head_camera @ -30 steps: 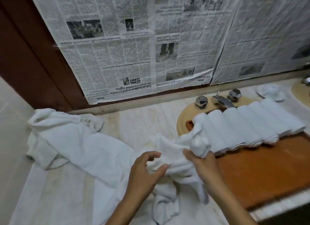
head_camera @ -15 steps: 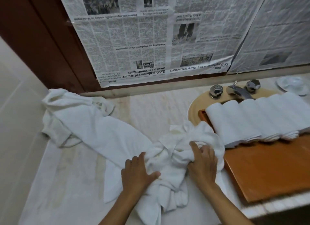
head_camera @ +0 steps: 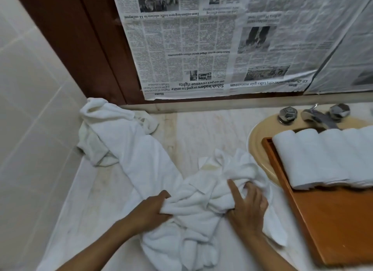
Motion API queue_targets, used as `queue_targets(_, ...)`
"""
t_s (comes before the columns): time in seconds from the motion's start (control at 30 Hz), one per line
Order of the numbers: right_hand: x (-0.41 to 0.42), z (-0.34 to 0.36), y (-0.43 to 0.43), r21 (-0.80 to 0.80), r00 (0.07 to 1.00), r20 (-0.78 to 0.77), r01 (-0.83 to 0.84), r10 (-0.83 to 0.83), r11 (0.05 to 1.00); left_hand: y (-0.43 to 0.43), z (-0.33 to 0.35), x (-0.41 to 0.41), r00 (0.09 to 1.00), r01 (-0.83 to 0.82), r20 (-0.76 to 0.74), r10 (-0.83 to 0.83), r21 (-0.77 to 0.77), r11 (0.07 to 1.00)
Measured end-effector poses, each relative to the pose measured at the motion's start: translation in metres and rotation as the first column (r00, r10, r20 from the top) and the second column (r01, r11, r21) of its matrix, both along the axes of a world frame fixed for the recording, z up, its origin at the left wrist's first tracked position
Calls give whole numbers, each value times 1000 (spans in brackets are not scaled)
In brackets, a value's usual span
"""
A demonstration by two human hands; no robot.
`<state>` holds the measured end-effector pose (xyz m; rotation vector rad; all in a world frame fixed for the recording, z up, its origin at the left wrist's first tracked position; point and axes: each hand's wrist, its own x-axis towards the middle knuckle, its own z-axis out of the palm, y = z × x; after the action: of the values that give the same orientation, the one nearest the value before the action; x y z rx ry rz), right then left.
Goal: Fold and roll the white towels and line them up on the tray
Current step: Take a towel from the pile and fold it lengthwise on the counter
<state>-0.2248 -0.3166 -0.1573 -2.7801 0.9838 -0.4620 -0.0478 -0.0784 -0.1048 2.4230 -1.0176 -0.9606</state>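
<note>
Centrally, crumpled white towel (head_camera: 203,202) bunched near the worktop's (head_camera: 201,129) front edge, just left of the tray (head_camera: 333,220). Held from both sides, hands apart: left hand (head_camera: 153,208) clamped on a fold, right hand (head_camera: 248,206) digging fingers into the cloth, probably to pull it flat for folding. Rolled towels (head_camera: 323,159) lined side by side across the tray's far end. Second loose towel (head_camera: 121,141) trailing from the back left corner.
</note>
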Motion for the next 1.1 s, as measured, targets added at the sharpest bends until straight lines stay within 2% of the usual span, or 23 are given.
queue_targets(0.07,1,1,1,39,1000,-10,11,-11,999,1,18,26,995,86,-48,-85,24,996)
queue_targets(0.13,1,3,3,66,999,3,36,-36,997,0,47,51,985,172,-4,-172,58,983)
queue_targets(0.2,1,5,4,71,999,7,48,-49,996,2,75,77,973,208,75,-217,114,972)
queue_targets(0.33,4,7,6,55,998,-42,44,-41,998,12,139,128,938,157,278,-205,184,970)
queue_targets(0.47,15,13,6,52,993,-98,70,-65,996,22,190,169,856,-53,515,-49,182,982)
queue_targets(0.6,25,24,9,34,990,-128,70,-65,997,49,215,212,796,-247,571,199,7,969)
queue_targets(0.67,27,26,9,38,989,-136,64,-58,997,60,216,224,689,-354,618,379,-169,920)
queue_targets(0.77,26,28,10,26,988,-141,71,-67,997,55,201,219,327,-492,647,689,-507,708)
queue_targets(0.8,26,27,10,27,987,-144,75,-70,997,49,192,209,248,-505,632,734,-563,655)
queue_targets(0.83,26,28,12,31,986,-149,80,-74,996,43,181,199,220,-493,626,748,-590,639)
queue_targets(0.87,26,27,12,30,985,-152,82,-77,996,35,167,189,242,-470,630,738,-589,657)
queue_targets(0.97,25,30,14,51,984,-153,99,-90,994,18,124,163,393,-430,617,682,-533,729)
queue_targets(1.1,26,32,20,100,985,-146,112,-97,989,1,84,129,537,-475,505,675,-480,737)
